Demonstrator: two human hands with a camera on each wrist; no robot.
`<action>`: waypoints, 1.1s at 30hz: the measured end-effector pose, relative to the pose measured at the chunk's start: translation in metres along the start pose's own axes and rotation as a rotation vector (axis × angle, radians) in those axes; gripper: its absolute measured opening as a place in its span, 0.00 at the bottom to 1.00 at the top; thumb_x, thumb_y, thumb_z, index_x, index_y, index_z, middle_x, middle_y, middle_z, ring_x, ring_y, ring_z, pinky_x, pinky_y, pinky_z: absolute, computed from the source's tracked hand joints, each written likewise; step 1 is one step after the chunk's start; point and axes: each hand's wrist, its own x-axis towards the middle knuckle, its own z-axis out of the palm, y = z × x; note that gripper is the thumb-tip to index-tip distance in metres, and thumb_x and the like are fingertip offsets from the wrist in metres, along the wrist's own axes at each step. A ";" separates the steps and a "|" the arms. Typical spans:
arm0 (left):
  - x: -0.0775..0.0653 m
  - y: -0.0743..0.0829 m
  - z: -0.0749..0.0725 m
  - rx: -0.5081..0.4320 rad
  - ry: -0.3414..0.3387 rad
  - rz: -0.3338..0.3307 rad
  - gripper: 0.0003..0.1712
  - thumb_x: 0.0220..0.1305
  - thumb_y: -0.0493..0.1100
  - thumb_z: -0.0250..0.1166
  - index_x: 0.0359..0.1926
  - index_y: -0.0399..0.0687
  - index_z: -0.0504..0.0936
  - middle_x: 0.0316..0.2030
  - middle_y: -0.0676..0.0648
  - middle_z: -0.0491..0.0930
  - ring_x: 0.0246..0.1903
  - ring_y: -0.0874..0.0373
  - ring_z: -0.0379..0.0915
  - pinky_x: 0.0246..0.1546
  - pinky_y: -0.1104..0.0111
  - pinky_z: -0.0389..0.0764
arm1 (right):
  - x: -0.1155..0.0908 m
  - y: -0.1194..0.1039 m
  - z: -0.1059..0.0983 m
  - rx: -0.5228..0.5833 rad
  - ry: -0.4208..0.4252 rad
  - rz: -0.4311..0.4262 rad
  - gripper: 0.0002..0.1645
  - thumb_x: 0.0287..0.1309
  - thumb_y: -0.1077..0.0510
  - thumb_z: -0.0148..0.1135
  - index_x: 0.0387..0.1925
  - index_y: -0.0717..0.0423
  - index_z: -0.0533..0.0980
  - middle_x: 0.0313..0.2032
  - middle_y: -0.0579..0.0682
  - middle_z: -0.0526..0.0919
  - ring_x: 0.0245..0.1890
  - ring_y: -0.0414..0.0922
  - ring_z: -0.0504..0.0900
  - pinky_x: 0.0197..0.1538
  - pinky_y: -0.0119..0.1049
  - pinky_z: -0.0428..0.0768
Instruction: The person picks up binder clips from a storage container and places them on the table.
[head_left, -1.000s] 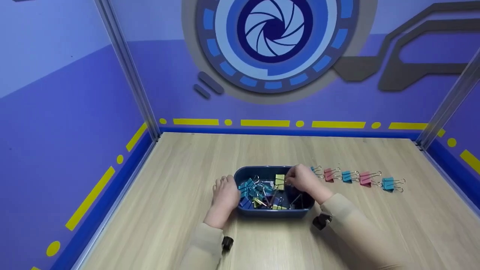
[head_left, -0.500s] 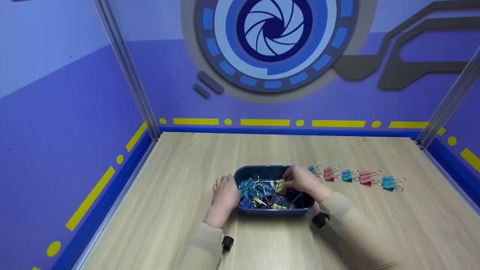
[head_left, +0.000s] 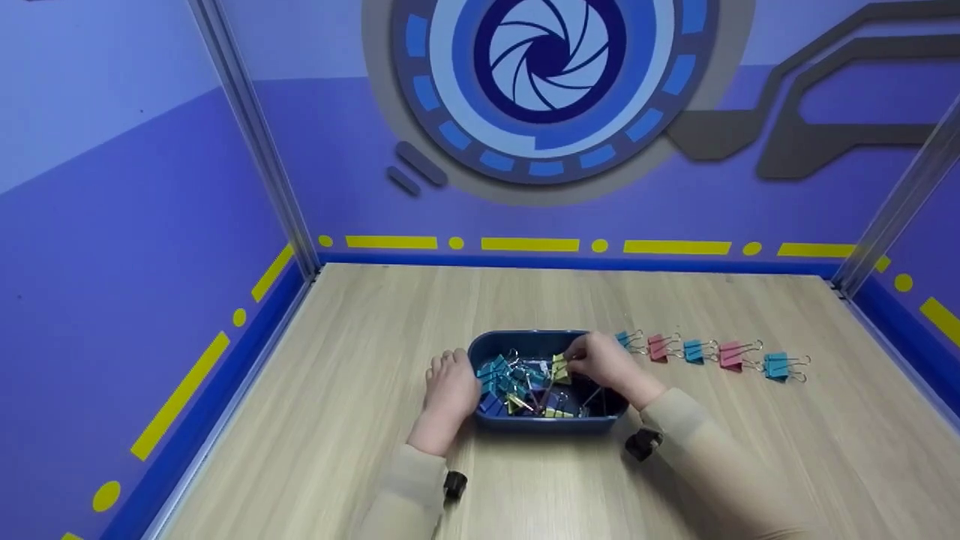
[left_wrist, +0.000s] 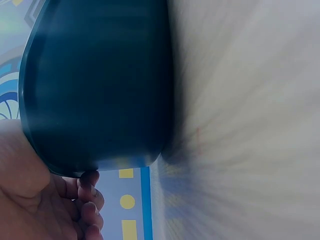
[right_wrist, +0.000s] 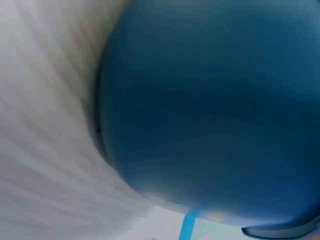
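Observation:
A dark blue plastic box (head_left: 551, 426) stands on the table, holding a jumble of teal, yellow and purple binder clips (head_left: 514, 379). At its left end, my left hand (head_left: 452, 386) grips the rim. The left wrist view shows curled fingers (left_wrist: 90, 192) at the box corner; the thumb is mostly hidden. Inside the right half, the thumb and fingers of my right hand (head_left: 604, 360) pinch a yellow binder clip (head_left: 559, 368) over the other clips. In the right wrist view the box's outer wall (right_wrist: 210, 115) fills most of the picture, hiding that hand.
To the right of the box, a row of binder clips runs along the table: a partly hidden teal one (head_left: 624, 341), then a pink (head_left: 658, 348), a teal (head_left: 695, 352), another pink (head_left: 731, 356) and another teal (head_left: 777, 365). Blue panels (head_left: 525, 225) wall the table (head_left: 360, 322).
My right hand has shifted slightly left within the box, and the yellow binder clip has tilted in its pinch. The left hand, the box and the row of clips stay put.

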 end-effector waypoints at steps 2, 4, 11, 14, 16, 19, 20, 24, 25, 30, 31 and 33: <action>0.000 0.000 0.000 -0.003 -0.004 -0.004 0.16 0.58 0.40 0.59 0.46 0.35 0.72 0.41 0.38 0.74 0.43 0.43 0.66 0.45 0.53 0.67 | 0.000 0.001 -0.001 0.019 0.015 -0.005 0.05 0.46 0.63 0.70 0.29 0.59 0.84 0.29 0.50 0.86 0.30 0.42 0.83 0.37 0.40 0.80; 0.000 0.001 0.000 -0.003 -0.004 -0.005 0.16 0.58 0.40 0.59 0.46 0.35 0.72 0.41 0.38 0.74 0.43 0.43 0.66 0.45 0.53 0.67 | -0.001 0.002 -0.003 0.046 0.024 -0.009 0.05 0.47 0.63 0.69 0.29 0.59 0.84 0.29 0.50 0.86 0.30 0.42 0.82 0.36 0.39 0.80; 0.001 0.001 0.000 0.008 -0.005 -0.003 0.15 0.57 0.40 0.58 0.44 0.36 0.72 0.40 0.39 0.74 0.44 0.43 0.66 0.45 0.53 0.67 | -0.005 0.001 -0.013 0.135 0.046 -0.004 0.05 0.50 0.61 0.68 0.32 0.57 0.84 0.30 0.49 0.87 0.30 0.40 0.82 0.36 0.37 0.79; 0.002 0.001 0.000 0.012 0.000 -0.004 0.13 0.57 0.39 0.57 0.43 0.36 0.72 0.39 0.39 0.74 0.43 0.43 0.66 0.45 0.53 0.67 | -0.008 0.000 -0.019 0.141 0.072 -0.003 0.05 0.50 0.60 0.68 0.32 0.55 0.84 0.31 0.48 0.87 0.31 0.39 0.83 0.36 0.36 0.80; 0.002 0.000 0.001 0.012 0.002 -0.008 0.12 0.57 0.38 0.56 0.42 0.37 0.72 0.39 0.39 0.74 0.43 0.43 0.66 0.45 0.53 0.67 | -0.010 -0.001 -0.023 0.139 0.085 0.012 0.05 0.51 0.59 0.68 0.33 0.53 0.85 0.32 0.47 0.87 0.31 0.39 0.82 0.36 0.36 0.80; 0.001 0.001 0.000 0.001 0.000 -0.017 0.12 0.58 0.38 0.56 0.43 0.37 0.72 0.39 0.39 0.74 0.43 0.43 0.66 0.45 0.53 0.67 | -0.015 -0.002 -0.029 0.140 0.092 0.033 0.06 0.52 0.58 0.68 0.34 0.52 0.85 0.33 0.46 0.87 0.32 0.39 0.82 0.37 0.37 0.80; 0.001 0.001 0.000 0.000 -0.002 -0.018 0.13 0.58 0.38 0.56 0.43 0.37 0.72 0.39 0.39 0.74 0.43 0.43 0.66 0.45 0.53 0.67 | -0.016 -0.002 -0.031 0.141 0.094 0.040 0.07 0.52 0.58 0.68 0.35 0.51 0.85 0.33 0.46 0.87 0.33 0.39 0.82 0.38 0.38 0.80; 0.000 0.001 0.000 0.001 -0.009 -0.017 0.14 0.57 0.39 0.58 0.44 0.36 0.72 0.39 0.39 0.74 0.43 0.43 0.66 0.45 0.53 0.67 | -0.024 -0.003 -0.041 0.154 0.109 0.081 0.08 0.53 0.57 0.67 0.36 0.51 0.84 0.35 0.47 0.87 0.35 0.41 0.83 0.38 0.38 0.80; 0.000 0.001 0.000 0.002 -0.010 -0.016 0.14 0.57 0.39 0.58 0.44 0.36 0.72 0.39 0.39 0.74 0.43 0.43 0.66 0.45 0.53 0.67 | -0.027 -0.003 -0.044 0.155 0.116 0.085 0.08 0.54 0.57 0.67 0.37 0.51 0.84 0.35 0.47 0.87 0.35 0.41 0.83 0.38 0.38 0.80; 0.001 0.001 0.000 0.007 -0.002 -0.011 0.14 0.58 0.39 0.57 0.44 0.36 0.72 0.39 0.39 0.74 0.43 0.43 0.66 0.45 0.53 0.67 | -0.038 0.001 -0.058 0.163 0.143 0.113 0.08 0.54 0.56 0.67 0.38 0.51 0.84 0.35 0.48 0.86 0.33 0.41 0.82 0.34 0.33 0.78; 0.002 0.001 0.000 0.006 0.001 -0.010 0.14 0.57 0.39 0.57 0.44 0.36 0.72 0.39 0.39 0.74 0.43 0.43 0.66 0.45 0.53 0.67 | -0.040 0.003 -0.061 0.166 0.150 0.117 0.08 0.54 0.56 0.66 0.38 0.51 0.84 0.35 0.48 0.86 0.32 0.41 0.82 0.32 0.32 0.77; 0.002 0.001 0.000 0.010 0.004 -0.008 0.14 0.57 0.39 0.57 0.43 0.36 0.72 0.39 0.39 0.73 0.43 0.43 0.67 0.45 0.52 0.67 | -0.045 0.008 -0.067 0.168 0.173 0.120 0.08 0.54 0.57 0.67 0.38 0.52 0.84 0.34 0.49 0.87 0.31 0.41 0.82 0.31 0.31 0.77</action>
